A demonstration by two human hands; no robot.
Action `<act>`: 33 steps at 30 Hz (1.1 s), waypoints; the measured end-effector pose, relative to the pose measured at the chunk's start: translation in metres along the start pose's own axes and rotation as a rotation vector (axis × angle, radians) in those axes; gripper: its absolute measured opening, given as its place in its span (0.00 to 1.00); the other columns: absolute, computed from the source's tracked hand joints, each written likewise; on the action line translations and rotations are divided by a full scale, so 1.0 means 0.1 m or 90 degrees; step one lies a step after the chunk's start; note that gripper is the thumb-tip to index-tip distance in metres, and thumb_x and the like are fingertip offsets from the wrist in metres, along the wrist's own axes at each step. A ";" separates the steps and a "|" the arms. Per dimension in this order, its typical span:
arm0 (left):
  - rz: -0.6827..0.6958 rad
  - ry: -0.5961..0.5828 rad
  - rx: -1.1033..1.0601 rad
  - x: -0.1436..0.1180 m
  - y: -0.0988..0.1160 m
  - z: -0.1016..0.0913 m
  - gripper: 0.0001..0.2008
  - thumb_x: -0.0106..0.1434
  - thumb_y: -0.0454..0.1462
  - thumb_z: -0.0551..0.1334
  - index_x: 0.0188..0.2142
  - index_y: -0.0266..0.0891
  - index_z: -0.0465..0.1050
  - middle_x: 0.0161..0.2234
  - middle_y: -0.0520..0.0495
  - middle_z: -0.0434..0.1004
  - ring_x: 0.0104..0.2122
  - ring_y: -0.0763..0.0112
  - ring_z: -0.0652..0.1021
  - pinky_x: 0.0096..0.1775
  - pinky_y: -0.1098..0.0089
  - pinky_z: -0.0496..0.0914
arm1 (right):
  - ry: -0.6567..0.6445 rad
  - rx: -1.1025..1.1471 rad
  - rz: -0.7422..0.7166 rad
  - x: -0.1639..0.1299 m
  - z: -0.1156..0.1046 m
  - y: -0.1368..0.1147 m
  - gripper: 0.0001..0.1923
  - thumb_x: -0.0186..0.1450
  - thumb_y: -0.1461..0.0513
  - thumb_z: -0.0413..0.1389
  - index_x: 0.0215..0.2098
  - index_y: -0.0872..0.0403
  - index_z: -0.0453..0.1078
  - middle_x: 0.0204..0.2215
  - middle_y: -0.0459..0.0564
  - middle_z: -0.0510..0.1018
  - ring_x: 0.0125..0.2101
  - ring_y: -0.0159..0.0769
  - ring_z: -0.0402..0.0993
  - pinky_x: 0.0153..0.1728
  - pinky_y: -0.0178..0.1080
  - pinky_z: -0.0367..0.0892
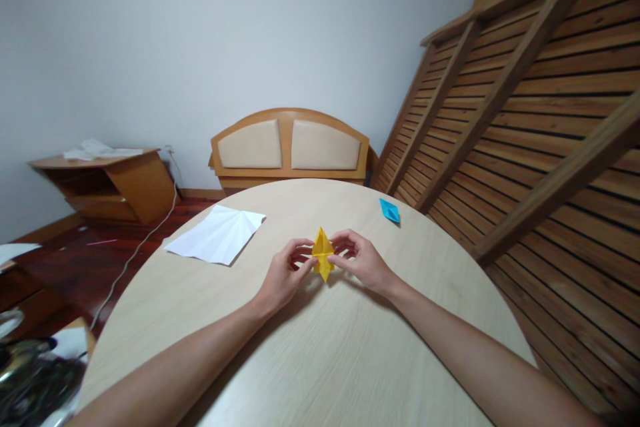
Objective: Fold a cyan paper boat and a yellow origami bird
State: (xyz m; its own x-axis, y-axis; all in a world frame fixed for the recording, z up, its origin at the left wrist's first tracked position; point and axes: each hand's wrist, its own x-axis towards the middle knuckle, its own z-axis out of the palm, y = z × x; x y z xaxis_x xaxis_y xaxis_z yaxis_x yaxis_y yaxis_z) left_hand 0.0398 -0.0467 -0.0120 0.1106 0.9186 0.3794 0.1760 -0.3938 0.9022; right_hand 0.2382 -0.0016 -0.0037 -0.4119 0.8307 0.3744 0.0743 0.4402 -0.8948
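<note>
A folded piece of yellow origami paper [323, 255], pointed at top and bottom, is held between both hands over the middle of the table. My left hand [287, 273] pinches its left side with thumb and fingers. On the opposite side my right hand [363, 259] grips the right edge, thumb in front. Parts of the fingers behind the paper are hidden. A blue folded paper piece [389, 211] lies farther back to the right, and a creased white sheet of paper [217, 235] rests to the left, both apart from my hands.
The round pale wooden table [320, 360] fills the foreground. Behind it stands a headboard [290, 147] with cream panels. Wooden slats [540, 107] lean along the right. A low cabinet [140, 187] with papers on top and a cable [134, 255] are at left.
</note>
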 end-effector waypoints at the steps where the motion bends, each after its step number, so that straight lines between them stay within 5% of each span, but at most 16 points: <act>1: 0.001 -0.002 0.002 0.00 0.00 0.00 0.15 0.63 0.41 0.64 0.47 0.39 0.68 0.41 0.42 0.81 0.35 0.67 0.81 0.32 0.70 0.73 | 0.001 0.000 -0.001 0.00 0.00 -0.01 0.16 0.58 0.59 0.65 0.44 0.52 0.69 0.39 0.49 0.78 0.36 0.36 0.77 0.34 0.39 0.70; 33: 0.054 0.005 0.114 -0.03 0.05 -0.03 0.10 0.65 0.41 0.62 0.43 0.39 0.72 0.39 0.45 0.82 0.36 0.66 0.81 0.32 0.71 0.71 | -0.018 -0.009 0.004 -0.01 0.01 -0.06 0.16 0.59 0.58 0.64 0.43 0.53 0.70 0.39 0.51 0.79 0.37 0.36 0.76 0.35 0.38 0.68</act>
State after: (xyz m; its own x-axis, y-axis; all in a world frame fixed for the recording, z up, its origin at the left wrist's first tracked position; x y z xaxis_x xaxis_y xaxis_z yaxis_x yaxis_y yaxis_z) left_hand 0.0376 -0.0509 -0.0082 0.1241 0.8821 0.4544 0.3383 -0.4681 0.8163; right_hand 0.2373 -0.0057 0.0008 -0.4372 0.8232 0.3622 0.0890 0.4403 -0.8934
